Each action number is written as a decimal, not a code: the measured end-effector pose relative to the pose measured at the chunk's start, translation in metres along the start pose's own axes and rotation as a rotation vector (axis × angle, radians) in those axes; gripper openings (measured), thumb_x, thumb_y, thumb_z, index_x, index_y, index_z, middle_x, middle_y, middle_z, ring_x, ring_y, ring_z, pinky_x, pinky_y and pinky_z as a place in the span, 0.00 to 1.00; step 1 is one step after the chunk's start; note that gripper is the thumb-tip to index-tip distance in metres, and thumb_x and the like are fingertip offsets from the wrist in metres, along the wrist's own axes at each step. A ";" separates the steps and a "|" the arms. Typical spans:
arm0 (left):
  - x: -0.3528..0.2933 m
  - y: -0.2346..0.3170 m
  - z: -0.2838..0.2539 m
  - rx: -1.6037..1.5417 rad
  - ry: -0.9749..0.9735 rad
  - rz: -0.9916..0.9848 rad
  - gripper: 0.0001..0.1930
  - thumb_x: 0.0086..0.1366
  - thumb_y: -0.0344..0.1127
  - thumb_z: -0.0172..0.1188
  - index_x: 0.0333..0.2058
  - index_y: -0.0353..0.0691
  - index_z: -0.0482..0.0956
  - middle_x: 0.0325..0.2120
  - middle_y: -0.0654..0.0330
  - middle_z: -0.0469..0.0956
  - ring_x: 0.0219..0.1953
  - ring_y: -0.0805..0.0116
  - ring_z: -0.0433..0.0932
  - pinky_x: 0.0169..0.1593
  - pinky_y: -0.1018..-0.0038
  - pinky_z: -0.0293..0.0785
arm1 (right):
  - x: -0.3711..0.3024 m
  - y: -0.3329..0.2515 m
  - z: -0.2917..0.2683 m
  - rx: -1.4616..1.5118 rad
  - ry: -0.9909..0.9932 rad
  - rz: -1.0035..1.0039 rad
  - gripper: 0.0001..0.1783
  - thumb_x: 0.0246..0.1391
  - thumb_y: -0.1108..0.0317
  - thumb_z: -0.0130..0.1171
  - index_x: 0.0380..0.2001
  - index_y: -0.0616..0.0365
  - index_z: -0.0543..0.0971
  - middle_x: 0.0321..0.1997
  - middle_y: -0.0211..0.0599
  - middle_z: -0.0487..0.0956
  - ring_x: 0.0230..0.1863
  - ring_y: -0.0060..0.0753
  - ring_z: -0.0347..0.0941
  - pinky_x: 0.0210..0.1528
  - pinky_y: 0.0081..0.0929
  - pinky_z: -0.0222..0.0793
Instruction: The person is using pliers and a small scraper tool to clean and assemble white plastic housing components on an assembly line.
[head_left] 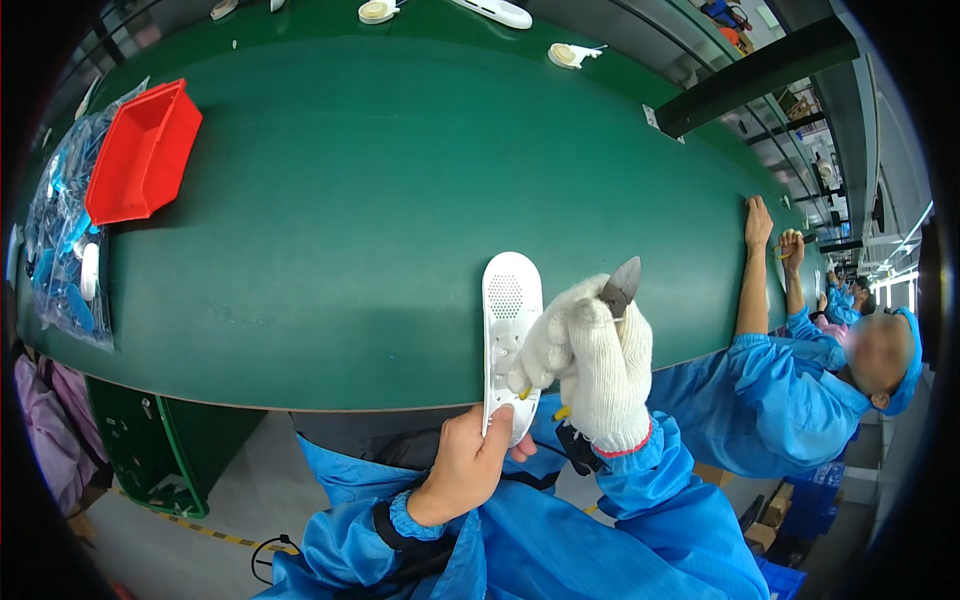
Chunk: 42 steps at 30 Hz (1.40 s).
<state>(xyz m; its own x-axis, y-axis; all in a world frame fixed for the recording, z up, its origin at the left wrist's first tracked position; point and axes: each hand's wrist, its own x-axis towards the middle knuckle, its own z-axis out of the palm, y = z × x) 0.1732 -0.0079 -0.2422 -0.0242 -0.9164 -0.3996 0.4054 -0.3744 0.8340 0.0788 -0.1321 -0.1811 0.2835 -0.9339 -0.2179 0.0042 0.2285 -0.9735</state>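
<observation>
My bare left hand (466, 462) grips the lower end of a long white plastic cover (508, 285), thumb on top. The cover has rounded ends and a patch of small holes near its far end; it reaches over the table's front edge. On my right hand (598, 360) is a white knitted glove, closed around pliers (622, 284) with yellow handles. Their grey pointed jaws stick out past the fingers, up and to the right. The gloved fingertips are against or just over the cover's right side; I cannot tell whether they touch it.
A red bin (145, 150) stands at the left beside a clear bag (72, 230) of blue and white parts. White parts (572, 55) lie along the far side of the green table (330, 200). A dark post (760, 78) rises at far right. A co-worker in blue (780, 400) sits to my right.
</observation>
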 end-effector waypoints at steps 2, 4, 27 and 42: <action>-0.001 0.003 0.002 0.022 0.006 -0.012 0.19 0.76 0.35 0.39 0.39 0.26 0.77 0.26 0.53 0.81 0.27 0.69 0.80 0.35 0.73 0.77 | -0.003 0.000 -0.005 0.057 -0.050 0.038 0.08 0.66 0.68 0.50 0.39 0.60 0.76 0.31 0.33 0.79 0.33 0.20 0.73 0.38 0.25 0.71; 0.000 0.004 0.003 0.036 0.019 -0.030 0.19 0.76 0.35 0.39 0.39 0.26 0.77 0.26 0.53 0.81 0.27 0.70 0.79 0.34 0.74 0.77 | -0.004 -0.004 -0.002 -0.047 -0.038 0.060 0.08 0.65 0.68 0.51 0.40 0.61 0.76 0.32 0.33 0.79 0.33 0.21 0.73 0.39 0.26 0.71; -0.001 0.006 0.007 0.151 0.090 0.112 0.15 0.75 0.33 0.45 0.40 0.26 0.76 0.21 0.55 0.80 0.22 0.66 0.79 0.31 0.70 0.76 | -0.006 -0.010 0.012 0.155 -0.056 -0.027 0.09 0.64 0.68 0.51 0.32 0.64 0.71 0.23 0.37 0.76 0.23 0.29 0.74 0.28 0.28 0.73; -0.014 0.021 -0.004 0.365 -0.136 0.201 0.24 0.71 0.42 0.54 0.53 0.25 0.66 0.30 0.47 0.81 0.27 0.53 0.83 0.36 0.62 0.79 | -0.024 -0.026 -0.021 -0.236 0.028 0.157 0.27 0.54 0.74 0.64 0.57 0.65 0.73 0.43 0.38 0.80 0.28 0.20 0.74 0.30 0.21 0.73</action>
<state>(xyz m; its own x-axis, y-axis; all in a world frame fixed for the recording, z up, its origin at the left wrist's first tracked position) 0.1856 -0.0019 -0.2207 -0.1078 -0.9773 -0.1821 0.0649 -0.1897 0.9797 0.0514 -0.1214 -0.1517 0.2363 -0.9001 -0.3662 -0.2622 0.3038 -0.9160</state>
